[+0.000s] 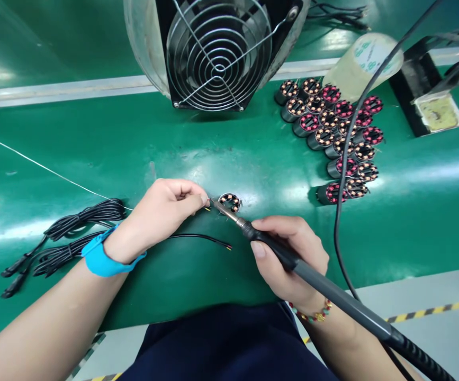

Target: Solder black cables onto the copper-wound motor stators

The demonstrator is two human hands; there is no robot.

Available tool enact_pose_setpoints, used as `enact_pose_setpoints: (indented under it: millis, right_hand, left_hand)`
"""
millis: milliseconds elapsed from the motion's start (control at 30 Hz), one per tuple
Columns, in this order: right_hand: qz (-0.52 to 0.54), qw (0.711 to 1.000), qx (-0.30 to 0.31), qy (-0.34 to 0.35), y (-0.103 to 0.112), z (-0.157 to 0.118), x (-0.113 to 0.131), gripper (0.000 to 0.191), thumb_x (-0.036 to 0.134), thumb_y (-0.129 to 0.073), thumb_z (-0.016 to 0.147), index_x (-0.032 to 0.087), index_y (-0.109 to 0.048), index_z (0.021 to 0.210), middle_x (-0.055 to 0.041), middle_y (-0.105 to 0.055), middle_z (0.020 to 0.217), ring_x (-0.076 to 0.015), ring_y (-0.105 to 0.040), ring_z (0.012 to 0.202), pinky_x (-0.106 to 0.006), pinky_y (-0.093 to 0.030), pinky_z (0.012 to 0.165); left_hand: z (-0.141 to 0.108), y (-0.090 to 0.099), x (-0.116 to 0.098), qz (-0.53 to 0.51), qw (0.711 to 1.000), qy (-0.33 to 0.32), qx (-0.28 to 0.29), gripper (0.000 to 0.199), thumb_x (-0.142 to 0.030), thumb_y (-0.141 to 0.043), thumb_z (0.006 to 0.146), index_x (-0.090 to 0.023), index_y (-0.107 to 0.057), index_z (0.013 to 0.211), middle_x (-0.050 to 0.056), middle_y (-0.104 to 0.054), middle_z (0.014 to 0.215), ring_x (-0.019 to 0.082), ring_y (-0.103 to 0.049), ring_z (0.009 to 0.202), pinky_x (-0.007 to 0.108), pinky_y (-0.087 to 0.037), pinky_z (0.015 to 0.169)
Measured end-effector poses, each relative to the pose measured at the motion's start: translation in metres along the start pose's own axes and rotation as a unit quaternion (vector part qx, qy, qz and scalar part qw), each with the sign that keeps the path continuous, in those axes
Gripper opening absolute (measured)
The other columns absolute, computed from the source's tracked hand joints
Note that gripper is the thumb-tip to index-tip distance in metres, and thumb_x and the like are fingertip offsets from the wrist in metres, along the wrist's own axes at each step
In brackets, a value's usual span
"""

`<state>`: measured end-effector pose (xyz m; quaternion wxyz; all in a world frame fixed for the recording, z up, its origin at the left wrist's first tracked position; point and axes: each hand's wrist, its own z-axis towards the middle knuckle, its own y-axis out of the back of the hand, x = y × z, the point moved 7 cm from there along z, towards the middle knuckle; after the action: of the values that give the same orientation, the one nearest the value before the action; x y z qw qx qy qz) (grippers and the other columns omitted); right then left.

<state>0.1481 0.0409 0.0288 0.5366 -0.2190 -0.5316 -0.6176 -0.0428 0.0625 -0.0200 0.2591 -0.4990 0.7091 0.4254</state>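
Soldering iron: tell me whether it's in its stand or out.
Out. The right hand grips the soldering iron, its tip at the left hand's fingertips; the stand is away at the upper right.

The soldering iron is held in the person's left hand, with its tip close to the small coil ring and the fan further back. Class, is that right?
Not quite. The head view shows the soldering iron in the right hand, not the left hand. Its tip is close to the small coil ring, with the fan further back.

Glossy green tabletop (pixel 269 280); metal fan grille (pixel 219 69); cable (pixel 344 159) probably rubber.
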Motion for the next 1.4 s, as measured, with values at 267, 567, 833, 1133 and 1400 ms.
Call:
enact_pose_setpoints:
  millis: [267,567,833,1133,1400]
  right_hand:
    - [0.004,1.0,-0.024,0.014,0.001,0.0,0.001,0.02,0.015,-0.062,0.081,0.023,-0.06,0.1,0.0031,-0.068,0.077,-0.0082,-0.06,0.054,-0.02,-0.052,0.054]
    - [0.005,0.999,-0.018,0.032,0.001,0.001,0.002,0.02,0.016,-0.061,0.084,0.023,-0.06,0.102,0.0012,-0.068,0.082,-0.0101,-0.063,0.062,-0.021,-0.055,0.06]
    - [0.01,1.0,-0.025,0.016,-0.003,-0.002,-0.003,0.026,0.019,-0.064,0.087,0.025,-0.06,0.111,-0.0013,-0.072,0.098,-0.0142,-0.07,0.073,-0.027,-0.06,0.068]
    - [-0.076,0.987,0.142,0.0,-0.026,0.04,-0.003,0.033,0.015,-0.05,0.094,0.026,-0.053,0.125,-0.0001,-0.072,0.1,-0.0183,-0.068,0.097,-0.035,-0.051,0.09]
    - [-0.088,0.979,0.179,0.038,-0.057,0.053,-0.027,0.036,0.013,-0.045,0.09,0.019,-0.05,0.125,-0.003,-0.069,0.091,-0.0216,-0.062,0.093,-0.042,-0.044,0.091]
  left_hand:
    - [-0.001,-0.001,-0.001,0.008,1.0,0.002,0.009,0.018,-0.032,-0.061,0.073,-0.017,-0.068,0.068,-0.001,-0.055,0.058,0.009,-0.042,0.053,0.019,-0.031,0.045]
    - [0.0,-0.001,0.002,-0.01,1.0,-0.019,0.009,0.017,-0.031,-0.061,0.076,-0.017,-0.066,0.067,-0.002,-0.056,0.059,0.008,-0.044,0.055,0.018,-0.034,0.048]
    - [0.0,-0.001,0.0,-0.018,1.0,-0.019,0.005,0.016,-0.03,-0.062,0.074,-0.017,-0.065,0.067,-0.003,-0.053,0.056,0.008,-0.04,0.052,0.019,-0.03,0.047]
    - [-0.002,-0.002,-0.011,-0.028,0.997,-0.068,0.023,0.016,-0.028,-0.059,0.074,-0.015,-0.063,0.068,-0.004,-0.055,0.058,0.008,-0.044,0.055,0.02,-0.033,0.053]
    - [-0.002,-0.003,-0.01,-0.035,0.995,-0.089,0.02,0.015,-0.028,-0.057,0.074,-0.015,-0.059,0.069,-0.004,-0.053,0.06,0.008,-0.044,0.057,0.022,-0.034,0.056]
